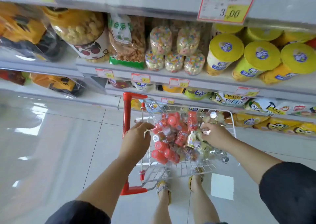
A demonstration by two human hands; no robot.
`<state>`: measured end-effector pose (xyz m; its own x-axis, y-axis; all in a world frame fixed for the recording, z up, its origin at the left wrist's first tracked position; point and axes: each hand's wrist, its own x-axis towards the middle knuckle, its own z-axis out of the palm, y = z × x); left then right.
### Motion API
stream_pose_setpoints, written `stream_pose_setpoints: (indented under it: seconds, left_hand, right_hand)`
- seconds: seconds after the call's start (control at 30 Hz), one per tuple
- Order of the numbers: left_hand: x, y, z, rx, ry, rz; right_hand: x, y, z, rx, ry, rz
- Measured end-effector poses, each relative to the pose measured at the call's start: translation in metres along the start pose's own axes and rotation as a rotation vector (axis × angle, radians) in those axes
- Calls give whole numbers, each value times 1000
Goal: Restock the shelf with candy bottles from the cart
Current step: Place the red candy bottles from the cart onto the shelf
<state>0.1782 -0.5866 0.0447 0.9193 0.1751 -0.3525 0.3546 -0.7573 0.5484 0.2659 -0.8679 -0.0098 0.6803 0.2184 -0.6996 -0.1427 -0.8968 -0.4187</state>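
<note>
Right sleeve (289,193): dark.
Left hand (136,138): curled over wire cart (181,168) rim.
Right hand (215,135): among clear candy bottles (205,149), grip unclear.
Red candy bottles (164,148): heaped in cart.

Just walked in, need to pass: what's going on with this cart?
A person is reaching into a wire cart of small candy bottles beside the snack shelf. The left hand is at the red-capped bottles, the right hand among the pale bottles. Whether either grips one is unclear; none is lifted out.
</note>
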Motion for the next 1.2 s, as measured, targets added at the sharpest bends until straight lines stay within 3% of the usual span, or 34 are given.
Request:
stream_pose_setpoints:
  seconds: [0.27, 0.53, 0.77, 1.0, 1.2]
  left_hand:
    - [32, -31, 54, -90, -71, -50]
    - [48, -44, 62, -23, -87, -86]
    - [38, 20, 18, -82, -166, 19]
    - [20, 118, -43, -44, -287, 209]
    - [-6, 203, -81, -178, -130, 457]
  right_hand:
    - [87, 5, 52, 101, 33, 124]
    - [106, 5, 57, 78, -90, 135]
    - [43, -7, 24, 136, -90, -7]
    - [-79, -65, -70, 324, 112, -239]
    - [-168, -97, -136, 396, 361, -434]
